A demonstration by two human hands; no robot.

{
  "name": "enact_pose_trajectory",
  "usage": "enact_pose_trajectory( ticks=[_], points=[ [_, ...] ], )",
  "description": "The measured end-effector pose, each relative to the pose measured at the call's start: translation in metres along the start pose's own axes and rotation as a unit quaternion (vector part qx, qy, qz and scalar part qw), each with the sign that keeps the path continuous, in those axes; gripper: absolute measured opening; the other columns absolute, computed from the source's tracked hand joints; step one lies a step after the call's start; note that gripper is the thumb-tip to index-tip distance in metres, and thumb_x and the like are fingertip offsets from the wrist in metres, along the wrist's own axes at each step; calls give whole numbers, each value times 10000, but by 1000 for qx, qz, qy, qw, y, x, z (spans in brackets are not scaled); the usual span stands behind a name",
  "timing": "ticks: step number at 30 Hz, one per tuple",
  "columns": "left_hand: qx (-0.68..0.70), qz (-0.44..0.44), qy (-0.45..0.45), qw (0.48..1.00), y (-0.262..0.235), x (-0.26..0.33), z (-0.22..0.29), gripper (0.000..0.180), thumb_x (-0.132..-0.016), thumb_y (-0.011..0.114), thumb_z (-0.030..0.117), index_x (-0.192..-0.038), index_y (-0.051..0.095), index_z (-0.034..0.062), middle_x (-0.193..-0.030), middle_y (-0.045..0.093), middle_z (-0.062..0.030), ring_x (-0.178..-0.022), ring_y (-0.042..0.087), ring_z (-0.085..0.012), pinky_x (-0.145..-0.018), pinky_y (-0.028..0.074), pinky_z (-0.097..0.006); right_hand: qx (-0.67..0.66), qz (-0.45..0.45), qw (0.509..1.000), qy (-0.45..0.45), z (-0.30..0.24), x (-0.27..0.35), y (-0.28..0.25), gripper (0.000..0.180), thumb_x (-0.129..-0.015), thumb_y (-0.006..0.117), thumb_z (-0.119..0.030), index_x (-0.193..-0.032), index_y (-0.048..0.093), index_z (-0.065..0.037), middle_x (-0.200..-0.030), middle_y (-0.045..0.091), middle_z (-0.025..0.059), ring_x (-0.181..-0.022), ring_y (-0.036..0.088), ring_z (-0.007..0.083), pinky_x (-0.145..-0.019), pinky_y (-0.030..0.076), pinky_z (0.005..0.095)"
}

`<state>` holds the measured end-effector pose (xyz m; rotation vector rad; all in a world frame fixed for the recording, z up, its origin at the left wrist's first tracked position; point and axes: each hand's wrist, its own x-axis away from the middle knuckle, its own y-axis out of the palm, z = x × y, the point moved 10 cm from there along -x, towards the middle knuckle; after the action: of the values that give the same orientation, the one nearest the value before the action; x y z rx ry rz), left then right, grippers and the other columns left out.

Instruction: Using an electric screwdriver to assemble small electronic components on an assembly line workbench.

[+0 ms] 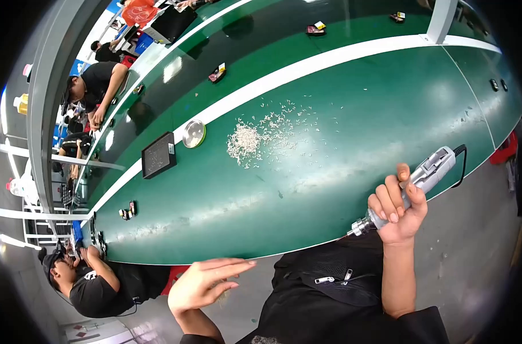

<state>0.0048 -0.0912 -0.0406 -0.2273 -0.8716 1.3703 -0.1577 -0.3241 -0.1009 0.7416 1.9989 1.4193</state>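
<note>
Beside green table (330, 172), right hand (400, 211) gripping screwdriver (413, 184)

Grey handheld power tool (420, 182): mid-body hidden under right hand's fingers (387, 202), tip detail too small to tell. Small dark items (127, 211) on the green surface (341, 149): too small to identify. Black flat device (158, 155): screen content unreadable.

This is a factory assembly hall. A long green workbench (341, 132) with a white stripe runs through it, several workers (97, 86) sit along it, and small parts (218, 73) lie at each station.
</note>
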Motion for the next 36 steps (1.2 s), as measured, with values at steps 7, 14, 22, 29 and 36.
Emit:
enact_pose_trajectory(
  ticks=[7,14,22,29,36],
  points=[
    [-9,332,-28,943,-103,-57,-33,136,-823,580,-32,-944,639,-12,-778,652,-111,-674,605,-190,-618,473,-272,-3,3,1000,-6,-1,0,-1,164,-900,477,-149,-1028,529,-60,-522,403,7,-455,436,127,-511,393,292],
    [-247,397,30,883,-148,-148,-33,117,-809,631,40,-924,641,20,-873,614,-108,-768,614,-291,-668,491,-371,-11,4,1000,-3,3,-1,1,168,-897,473,-139,-1033,526,-56,-527,408,18,-456,437,136,-514,396,297],
    [-338,359,75,867,-141,-178,-18,82,-817,623,60,-874,645,6,-819,574,-101,-748,605,-294,-665,484,-388,12,-7,1000,7,1,-5,3,119,-896,511,-160,-977,499,-73,-519,402,3,-446,439,119,-490,389,285],
    [-437,340,145,820,-132,-179,-12,48,-795,619,33,-827,615,-2,-800,565,-97,-749,604,-268,-634,500,-365,7,-10,1000,9,1,-3,3,119,-892,518,-155,-977,499,-74,-519,405,3,-453,446,122,-493,391,286],
    [-363,378,141,840,-134,-164,-9,71,-789,603,0,-825,542,-2,-784,576,-124,-711,591,-281,-624,481,-371,1,-15,1000,5,1,3,1,148,-893,500,-151,-1009,529,-64,-526,409,5,-465,454,125,-506,392,291]
  ],
)
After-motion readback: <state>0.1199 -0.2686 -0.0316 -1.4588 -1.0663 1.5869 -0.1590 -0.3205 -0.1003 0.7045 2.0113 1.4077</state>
